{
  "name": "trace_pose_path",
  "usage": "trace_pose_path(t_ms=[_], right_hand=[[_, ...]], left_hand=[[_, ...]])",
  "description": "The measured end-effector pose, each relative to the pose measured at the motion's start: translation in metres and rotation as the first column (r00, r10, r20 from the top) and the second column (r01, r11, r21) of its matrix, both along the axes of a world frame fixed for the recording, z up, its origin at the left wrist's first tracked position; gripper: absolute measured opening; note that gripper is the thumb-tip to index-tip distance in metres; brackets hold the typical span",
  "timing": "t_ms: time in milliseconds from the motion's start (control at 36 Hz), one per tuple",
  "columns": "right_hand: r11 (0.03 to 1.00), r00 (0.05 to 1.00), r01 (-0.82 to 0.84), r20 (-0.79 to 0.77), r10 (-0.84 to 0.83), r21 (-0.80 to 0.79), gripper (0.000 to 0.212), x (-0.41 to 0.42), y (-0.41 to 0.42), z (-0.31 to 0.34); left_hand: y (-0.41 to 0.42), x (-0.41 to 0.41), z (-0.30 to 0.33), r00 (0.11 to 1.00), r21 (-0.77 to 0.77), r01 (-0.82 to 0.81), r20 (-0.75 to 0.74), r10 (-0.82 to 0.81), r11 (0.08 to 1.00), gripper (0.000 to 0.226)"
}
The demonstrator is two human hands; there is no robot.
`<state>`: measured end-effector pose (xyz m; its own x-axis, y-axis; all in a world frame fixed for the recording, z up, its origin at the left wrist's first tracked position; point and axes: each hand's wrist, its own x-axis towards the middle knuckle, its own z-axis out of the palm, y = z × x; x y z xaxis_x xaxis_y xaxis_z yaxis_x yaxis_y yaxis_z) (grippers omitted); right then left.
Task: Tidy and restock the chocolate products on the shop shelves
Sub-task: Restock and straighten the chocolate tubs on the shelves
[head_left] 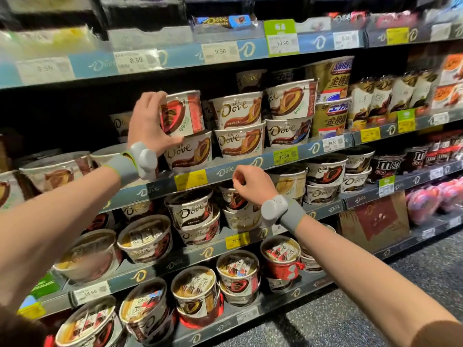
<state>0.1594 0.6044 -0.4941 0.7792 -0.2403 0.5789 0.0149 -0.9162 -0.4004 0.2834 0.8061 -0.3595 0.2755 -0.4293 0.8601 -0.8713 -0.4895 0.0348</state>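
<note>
We see the left hand (150, 123) raised to the second shelf (225, 169), arm stretched up from lower left, fingers over the top rim and thumb under the base of a chocolate tub (184, 112). It grips the tub from its left side. The tub sits stacked on a lower tub (190, 151) at the left end of the row, turned so its logo faces away to the side. Two more stacked pairs of tubs stand just to the right.

The right hand (250, 184) hangs lower, in front of the shelf edge, arm reaching in from lower right. Its fingers are curled in loosely and hold nothing, knuckles toward the price strip. Both wrists carry grey bands (280, 211). More tubs fill the shelves below.
</note>
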Motion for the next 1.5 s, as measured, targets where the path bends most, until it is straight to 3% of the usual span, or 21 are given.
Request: trace_pose_path(t_ms=[167,333,528,639,778,861,1278,1500], right_hand=[[0.990,0.985,0.138,0.104,-0.140,0.023,0.012,-0.002,-0.023,0.012],[0.930,0.874,0.317,0.323,-0.363,0.186,0.013,-0.023,-0.071,0.039],[0.843,0.793,0.503,0.285,-0.538,0.191,0.086,-0.029,-0.122,0.077],[0.806,0.773,0.587,0.245,-0.585,0.072,0.111,-0.026,-0.137,0.092],[0.787,0.788,0.604,0.243,-0.566,-0.126,0.104,-0.017,-0.149,0.109],[0.798,0.821,0.570,0.160,-0.547,-0.194,0.098,-0.013,-0.152,0.116],[0.713,0.788,0.611,0.181,-0.588,-0.344,0.079,-0.016,-0.147,0.125],[0.690,0.776,0.626,0.198,-0.599,-0.362,0.084,-0.029,-0.146,0.122]], left_hand=[[0.004,-0.029,-0.007,0.996,-0.105,0.036,0.085,-0.027,0.994,0.080],[-0.014,-0.052,-0.018,0.997,-0.089,0.019,0.076,-0.012,0.996,0.080],[-0.026,-0.060,-0.029,0.989,-0.090,-0.011,0.147,0.024,0.996,0.079],[-0.032,-0.065,-0.028,0.989,-0.065,-0.015,0.146,0.025,0.998,0.080],[-0.037,-0.069,-0.029,0.989,-0.049,-0.032,0.140,0.039,0.998,0.077],[-0.038,-0.070,-0.032,0.991,-0.042,-0.026,0.134,0.031,0.999,0.076],[-0.030,-0.072,-0.043,0.987,-0.019,-0.014,0.161,0.017,1.000,0.079],[-0.029,-0.071,-0.042,0.988,-0.026,-0.030,0.151,0.034,0.999,0.082]])
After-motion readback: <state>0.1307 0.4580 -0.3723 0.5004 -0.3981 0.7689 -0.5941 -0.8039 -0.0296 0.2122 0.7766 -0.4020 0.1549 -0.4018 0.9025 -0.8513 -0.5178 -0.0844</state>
